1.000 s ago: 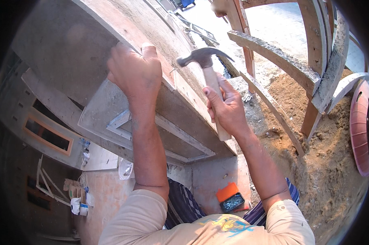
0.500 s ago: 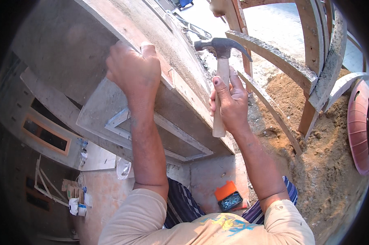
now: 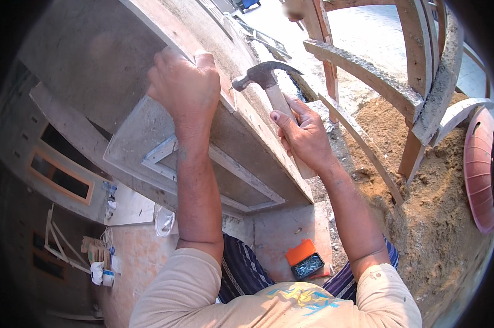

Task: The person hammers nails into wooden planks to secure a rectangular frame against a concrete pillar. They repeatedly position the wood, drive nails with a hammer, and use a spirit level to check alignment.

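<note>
In my right hand [image 3: 306,134] is a claw hammer [image 3: 277,98], gripped by its pale wooden handle. The dark steel head tilts toward the left, its face close to the edge of a long wooden board [image 3: 258,136] and apart from it. This board runs along the corner of the grey concrete pillar or wall [image 3: 88,60]. My left hand [image 3: 187,87] is wrapped over the board's upper edge, thumb on top, with the other fingers partly hidden behind it. Near that hand a small nail [image 3: 229,94] seems to stick out of the board.
Low between my knees lies an open box of nails [image 3: 308,266] with an orange lid. To the right, curved wooden formwork [image 3: 364,74] rises over a sand heap [image 3: 433,218], and a reddish round basin [image 3: 479,169] stands at the edge. A white bucket [image 3: 165,221] sits at lower left.
The hammer has swung left and downward, its head nearing the board and its handle tilting from upright. My left hand keeps its hold on the board.
</note>
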The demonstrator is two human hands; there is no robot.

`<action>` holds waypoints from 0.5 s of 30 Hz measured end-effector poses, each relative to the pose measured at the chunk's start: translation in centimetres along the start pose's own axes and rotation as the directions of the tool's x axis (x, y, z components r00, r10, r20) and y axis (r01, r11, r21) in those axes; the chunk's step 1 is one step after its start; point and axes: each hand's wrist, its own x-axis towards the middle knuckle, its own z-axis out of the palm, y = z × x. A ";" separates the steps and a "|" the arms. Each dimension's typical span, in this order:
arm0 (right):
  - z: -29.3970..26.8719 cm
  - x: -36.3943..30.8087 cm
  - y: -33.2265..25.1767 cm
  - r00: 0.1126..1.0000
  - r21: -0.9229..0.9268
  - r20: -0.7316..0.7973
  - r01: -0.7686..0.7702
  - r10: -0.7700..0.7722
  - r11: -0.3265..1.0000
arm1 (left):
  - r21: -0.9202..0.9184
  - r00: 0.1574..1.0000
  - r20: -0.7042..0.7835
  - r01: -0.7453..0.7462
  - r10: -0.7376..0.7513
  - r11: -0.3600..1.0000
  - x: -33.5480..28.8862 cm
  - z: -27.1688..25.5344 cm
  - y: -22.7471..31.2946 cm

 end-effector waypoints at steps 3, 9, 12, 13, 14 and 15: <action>1.2 -0.9 -1.1 0.995 0.145 -0.088 -0.040 0.053 0.989 | -0.026 1.000 0.014 0.026 -0.026 0.999 -0.2 -0.3 -0.1; 1.0 -0.3 -0.5 0.995 0.074 -0.042 -0.091 0.094 0.993 | -0.056 1.000 -0.005 0.009 -0.009 0.998 -0.2 -0.1 -0.1; 2.1 -0.7 -0.8 0.998 0.085 -0.046 -0.044 0.048 0.995 | -0.072 0.999 -0.033 -0.009 0.006 0.997 0.2 -0.3 0.4; 1.8 -0.7 -0.6 0.998 0.042 -0.001 -0.070 0.070 0.997 | -0.075 1.000 -0.016 -0.003 0.001 0.997 0.1 -0.5 0.2; 0.9 0.1 -1.0 0.995 0.022 0.032 -0.094 0.094 0.995 | -0.078 1.000 0.000 0.003 -0.003 0.997 0.3 -0.7 0.2; 0.7 -0.2 -1.3 0.998 -0.057 -0.026 -0.063 0.061 0.996 | -0.087 0.999 0.037 0.010 -0.007 0.996 0.1 -0.5 0.2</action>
